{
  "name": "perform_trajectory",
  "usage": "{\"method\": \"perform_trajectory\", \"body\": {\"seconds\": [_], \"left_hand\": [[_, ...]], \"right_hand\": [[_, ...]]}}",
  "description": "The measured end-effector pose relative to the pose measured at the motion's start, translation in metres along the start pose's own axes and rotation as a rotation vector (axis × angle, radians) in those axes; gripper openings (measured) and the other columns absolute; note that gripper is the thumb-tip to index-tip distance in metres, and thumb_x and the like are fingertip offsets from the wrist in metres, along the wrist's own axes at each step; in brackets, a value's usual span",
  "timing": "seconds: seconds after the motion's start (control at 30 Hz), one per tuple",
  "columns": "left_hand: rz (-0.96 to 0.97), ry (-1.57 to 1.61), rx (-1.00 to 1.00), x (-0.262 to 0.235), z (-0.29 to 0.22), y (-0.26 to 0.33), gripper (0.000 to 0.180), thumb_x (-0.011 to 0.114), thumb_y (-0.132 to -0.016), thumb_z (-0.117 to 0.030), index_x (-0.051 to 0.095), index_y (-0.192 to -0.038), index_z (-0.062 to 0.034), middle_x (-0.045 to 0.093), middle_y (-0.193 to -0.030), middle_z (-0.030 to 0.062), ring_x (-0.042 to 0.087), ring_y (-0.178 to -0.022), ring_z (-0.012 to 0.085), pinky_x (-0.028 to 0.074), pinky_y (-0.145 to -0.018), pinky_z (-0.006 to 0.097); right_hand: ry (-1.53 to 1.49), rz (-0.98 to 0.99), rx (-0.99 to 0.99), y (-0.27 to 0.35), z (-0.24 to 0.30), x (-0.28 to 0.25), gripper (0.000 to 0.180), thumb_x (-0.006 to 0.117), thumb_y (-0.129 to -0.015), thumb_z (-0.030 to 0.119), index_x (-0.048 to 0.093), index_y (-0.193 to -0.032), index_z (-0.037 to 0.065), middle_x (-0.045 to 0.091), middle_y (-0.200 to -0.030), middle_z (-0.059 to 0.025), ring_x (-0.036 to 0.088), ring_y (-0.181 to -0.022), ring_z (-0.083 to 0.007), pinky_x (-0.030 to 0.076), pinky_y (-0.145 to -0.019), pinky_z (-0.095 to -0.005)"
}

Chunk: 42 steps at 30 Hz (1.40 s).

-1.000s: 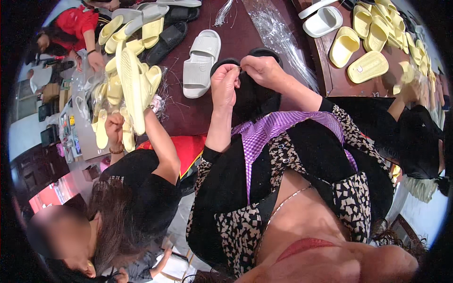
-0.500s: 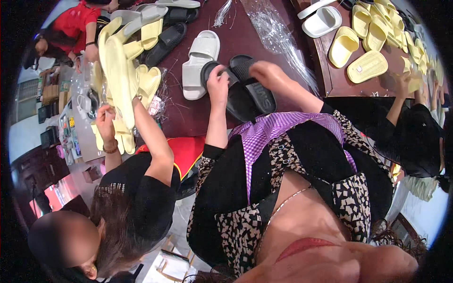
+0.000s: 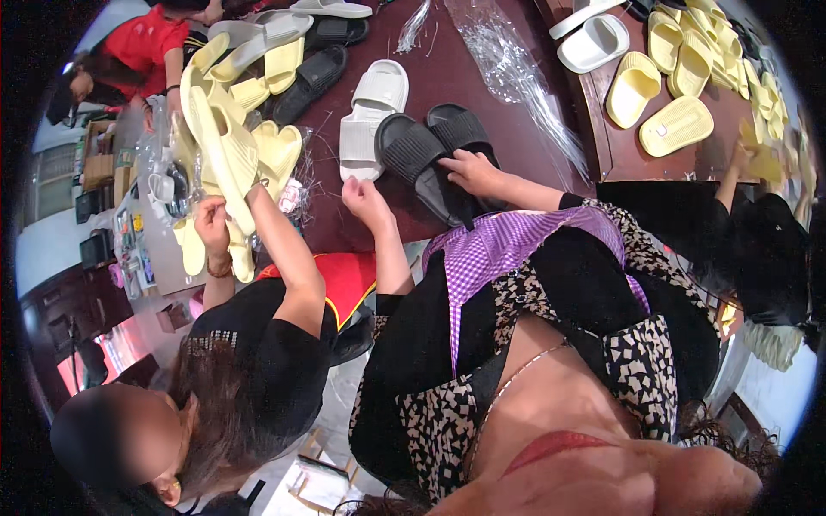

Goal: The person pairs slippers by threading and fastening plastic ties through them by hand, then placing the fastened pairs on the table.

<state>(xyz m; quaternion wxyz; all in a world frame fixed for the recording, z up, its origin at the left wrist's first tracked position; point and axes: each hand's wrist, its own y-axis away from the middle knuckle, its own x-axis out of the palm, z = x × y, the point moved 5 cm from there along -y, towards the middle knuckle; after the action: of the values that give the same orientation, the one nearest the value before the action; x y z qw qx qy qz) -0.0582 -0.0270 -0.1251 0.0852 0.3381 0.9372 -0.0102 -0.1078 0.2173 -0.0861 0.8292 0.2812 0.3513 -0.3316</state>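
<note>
A pair of black slide sandals [image 3: 416, 153] lies on the dark red table in front of me. My right hand [image 3: 475, 175] rests over them, its curled fingers gripping between the two sandals. Just left of the pair is a white slide sandal [image 3: 380, 86], with another white slide [image 3: 358, 148] on its near side. By the near end of that one, my left hand [image 3: 367, 203] has its fingers drawn together; whether anything thin is in them cannot be made out.
Clear plastic strands [image 3: 525, 86] stretch along the table beyond my right hand. A co-worker at my left holds a pale yellow slide [image 3: 211, 146] by piled sandals. More yellow slides [image 3: 634, 89] and a white one [image 3: 594, 43] lie on the right-hand table [image 3: 624, 163].
My left hand has left the black sandals and come nearer, down to the white slide's near end. My right hand has moved left and closer onto the black sandals.
</note>
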Motion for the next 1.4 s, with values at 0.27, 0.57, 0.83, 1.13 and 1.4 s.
{"method": "perform_trajectory", "body": {"seconds": [0.27,0.57,0.83,1.13,1.4], "left_hand": [[0.066,0.531,-0.696,-0.001,0.046,0.006,0.02,0.061,-0.078,-0.014,0.054,-0.094,-0.0028,0.054,-0.092,0.0113,0.057,-0.083,0.0273,0.049,-0.07,0.04],[0.106,0.692,-0.798,0.029,0.04,-0.017,0.032,0.056,-0.084,-0.018,0.05,-0.112,-0.0052,0.058,-0.105,0.0118,0.058,-0.089,0.0235,0.047,-0.067,0.041],[-0.004,0.633,-0.66,0.006,0.04,-0.026,0.036,0.048,-0.087,-0.011,0.043,-0.122,-0.0043,0.052,-0.117,0.016,0.055,-0.102,0.0338,0.046,-0.082,0.054],[0.375,0.756,-0.558,-0.005,-0.009,0.008,0.045,0.041,-0.088,-0.006,0.035,-0.132,-0.0039,0.049,-0.123,0.0138,0.051,-0.111,0.0303,0.047,-0.085,0.05],[0.605,0.717,-0.535,0.004,-0.031,0.039,0.043,0.045,-0.082,0.0,0.044,-0.125,-0.0017,0.054,-0.116,0.0102,0.055,-0.104,0.0224,0.049,-0.085,0.04]], "right_hand": [[0.085,-0.779,-0.071,0.031,-0.022,-0.065,0.019,0.058,-0.082,0.013,0.062,-0.096,0.001,0.059,-0.091,-0.0204,0.057,-0.086,-0.0392,0.046,-0.077,-0.0459],[0.669,-1.028,0.036,0.103,-0.194,-0.375,0.028,0.047,-0.09,0.015,0.053,-0.112,0.0,0.061,-0.099,-0.0212,0.059,-0.095,-0.0322,0.046,-0.081,-0.0393],[0.143,-0.9,0.071,0.081,-0.139,-0.384,0.029,0.051,-0.089,0.014,0.056,-0.112,-0.003,0.06,-0.112,-0.0145,0.056,-0.105,-0.0236,0.04,-0.091,-0.0302],[-1.024,-0.389,0.314,0.005,-0.104,-0.109,0.048,0.054,-0.089,0.032,0.047,-0.125,0.001,0.056,-0.115,-0.0102,0.059,-0.098,-0.0193,0.048,-0.072,-0.0302],[-1.612,-0.545,0.361,0.001,-0.084,-0.08,0.036,0.054,-0.09,0.032,0.052,-0.114,0.004,0.06,-0.104,-0.0086,0.06,-0.091,-0.0196,0.05,-0.073,-0.0328]]}}
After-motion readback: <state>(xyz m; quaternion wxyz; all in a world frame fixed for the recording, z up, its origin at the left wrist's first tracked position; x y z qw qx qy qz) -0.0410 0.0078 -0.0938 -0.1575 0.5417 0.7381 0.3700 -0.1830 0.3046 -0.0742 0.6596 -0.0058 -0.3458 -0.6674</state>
